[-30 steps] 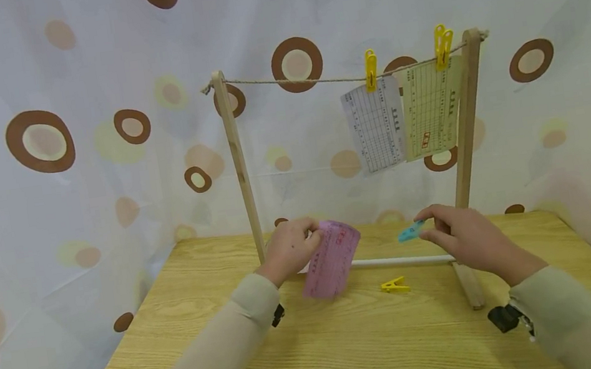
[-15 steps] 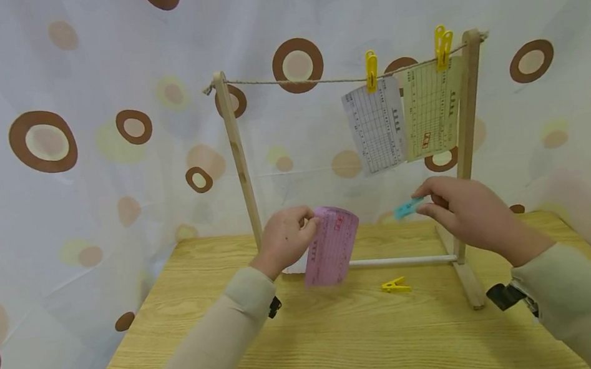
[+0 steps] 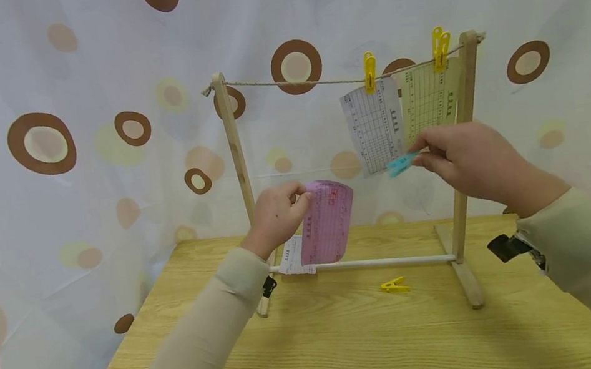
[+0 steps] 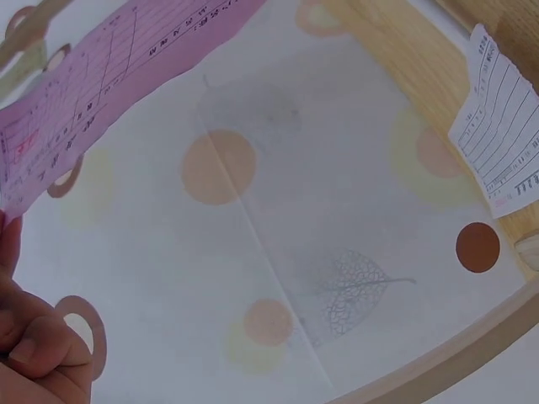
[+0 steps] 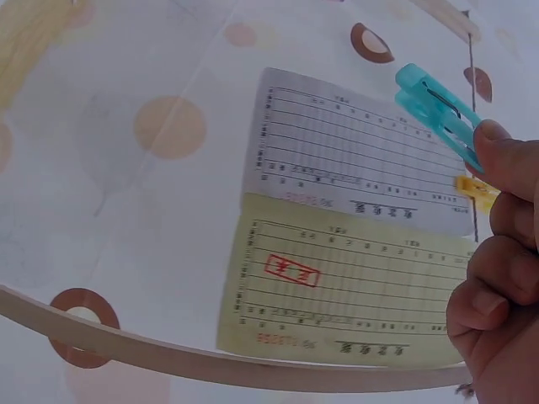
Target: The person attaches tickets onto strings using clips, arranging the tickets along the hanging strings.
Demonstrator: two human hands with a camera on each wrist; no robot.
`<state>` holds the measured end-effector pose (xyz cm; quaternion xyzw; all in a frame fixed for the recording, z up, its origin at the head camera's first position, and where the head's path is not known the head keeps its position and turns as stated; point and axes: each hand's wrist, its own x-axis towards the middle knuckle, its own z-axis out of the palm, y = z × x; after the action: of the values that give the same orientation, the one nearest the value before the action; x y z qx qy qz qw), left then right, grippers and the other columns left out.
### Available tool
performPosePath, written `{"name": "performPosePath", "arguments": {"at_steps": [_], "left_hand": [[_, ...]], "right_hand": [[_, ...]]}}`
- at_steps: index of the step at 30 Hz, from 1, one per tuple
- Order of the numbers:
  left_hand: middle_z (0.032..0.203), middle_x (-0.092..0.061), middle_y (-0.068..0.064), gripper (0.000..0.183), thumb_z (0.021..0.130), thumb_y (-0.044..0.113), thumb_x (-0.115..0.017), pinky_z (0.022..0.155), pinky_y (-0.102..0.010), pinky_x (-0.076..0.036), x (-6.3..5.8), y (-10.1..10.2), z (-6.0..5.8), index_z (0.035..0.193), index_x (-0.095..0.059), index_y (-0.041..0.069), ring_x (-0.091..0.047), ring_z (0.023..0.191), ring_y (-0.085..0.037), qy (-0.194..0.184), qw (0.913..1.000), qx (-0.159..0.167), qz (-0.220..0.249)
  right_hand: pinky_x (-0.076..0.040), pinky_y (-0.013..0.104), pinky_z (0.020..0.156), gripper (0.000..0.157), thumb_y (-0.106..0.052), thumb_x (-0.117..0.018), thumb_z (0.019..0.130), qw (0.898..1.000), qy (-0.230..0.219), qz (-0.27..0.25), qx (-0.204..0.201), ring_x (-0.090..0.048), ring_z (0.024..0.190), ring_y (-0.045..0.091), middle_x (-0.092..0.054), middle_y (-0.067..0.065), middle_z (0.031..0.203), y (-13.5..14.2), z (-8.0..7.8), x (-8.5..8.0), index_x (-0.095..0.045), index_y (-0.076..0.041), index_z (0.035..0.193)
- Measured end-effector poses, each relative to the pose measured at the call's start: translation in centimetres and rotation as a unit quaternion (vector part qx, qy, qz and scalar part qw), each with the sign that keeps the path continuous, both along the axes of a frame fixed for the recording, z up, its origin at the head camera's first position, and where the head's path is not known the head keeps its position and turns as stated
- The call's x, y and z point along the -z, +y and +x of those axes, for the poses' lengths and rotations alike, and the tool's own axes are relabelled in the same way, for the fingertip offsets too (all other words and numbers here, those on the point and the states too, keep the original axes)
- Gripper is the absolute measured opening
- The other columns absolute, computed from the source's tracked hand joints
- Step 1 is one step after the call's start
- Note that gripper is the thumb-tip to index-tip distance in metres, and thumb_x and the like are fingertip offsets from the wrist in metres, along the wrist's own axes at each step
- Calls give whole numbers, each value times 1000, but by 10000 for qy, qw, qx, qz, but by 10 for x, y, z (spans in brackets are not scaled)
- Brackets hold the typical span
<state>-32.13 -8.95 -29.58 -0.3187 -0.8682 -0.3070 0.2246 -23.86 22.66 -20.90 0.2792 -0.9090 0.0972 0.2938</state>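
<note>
In the left wrist view, the edges cut off the pink sheet (image 4: 109, 80) and left hand (image 4: 44, 341).

The head camera looks forward and down over the surface (image 3: 320, 357) from farthest back; nearer in, the left wrist view shares its pink paper (image 3: 329, 224), the right wrist its yellow paper (image 5: 345, 286).

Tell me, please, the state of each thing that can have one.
Pink slip: held in left hand, curved.
Blue clip: pinched in right hand.
Hung white slip: clipped to rope.
Yellow-green slip: clipped to rope.
Hung yellow clips: closed on slips.
Low white slip: partly hidden.
Loose yellow clip: lying on table.
Rope: strung between posts, sagging slightly.
</note>
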Motion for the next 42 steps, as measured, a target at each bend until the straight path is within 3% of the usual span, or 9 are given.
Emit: {"name": "performPosePath", "arguments": {"at_steps": [4, 9, 15, 22, 31, 42], "left_hand": [[61, -49, 2, 17, 101, 19, -59, 53, -28, -33, -10, -2, 0, 94, -70, 9, -37, 52, -11, -62, 10000, -34, 43], [60, -47, 1, 17, 102, 21, -59, 50, -28, -33, -26, -4, 0, 97, -69, 9, -37, 48, -11, -65, 9996, -79, 281], [62, -48, -1, 18, 102, 24, -61, 50, -29, -31, -42, -2, -3, 93, -69, 10, -37, 52, -13, -10, 9982, -179, 579], [63, -47, 0, 19, 101, 25, -61, 51, -29, -32, -59, -3, -9, 91, -68, 10, -38, 55, -14, -61, 9972, -288, 686], [71, -50, -3, 22, 104, 28, -59, 54, -29, -33, -81, 0, -18, 96, -68, 9, -41, 61, -17, -51, 9960, -512, 734], [73, -50, -3, 24, 105, 33, -57, 55, -30, -33, -98, 5, -27, 101, -66, 11, -41, 61, -17, -99, 9950, -732, 668]], "right_hand": [[-40, 31, 53, 10, -7, -75, 92, 9997, 163, 114, -154, -47, 54, 8, -64, -5, 70, -10, 3, -19, -70, -9, 100], [-42, 33, 56, 12, -7, -76, 90, 9967, 621, 259, -445, -45, 55, 10, -66, -2, 75, -24, 3, -40, -70, -9, 100], [-42, 36, 59, 9, -11, -73, 95, 9960, 711, 161, -512, -49, 61, 14, -70, 3, 86, -37, -4, -59, -70, -8, 102], [-45, 40, 63, 12, -17, -68, 99, 9991, 389, 70, -176, -58, 70, 22, -71, 10, 94, -55, -15, -82, -71, -6, 105], [-43, 40, 69, 18, -20, -59, 104, 9996, 199, 164, 125, -59, 75, 26, -70, 11, 94, -70, -30, -115, -69, -6, 106], [-43, 42, 71, 24, -27, -54, 107, 9972, -157, 344, 641, -56, 77, 28, -68, 13, 101, -82, -47, -135, -67, -9, 115]]}}
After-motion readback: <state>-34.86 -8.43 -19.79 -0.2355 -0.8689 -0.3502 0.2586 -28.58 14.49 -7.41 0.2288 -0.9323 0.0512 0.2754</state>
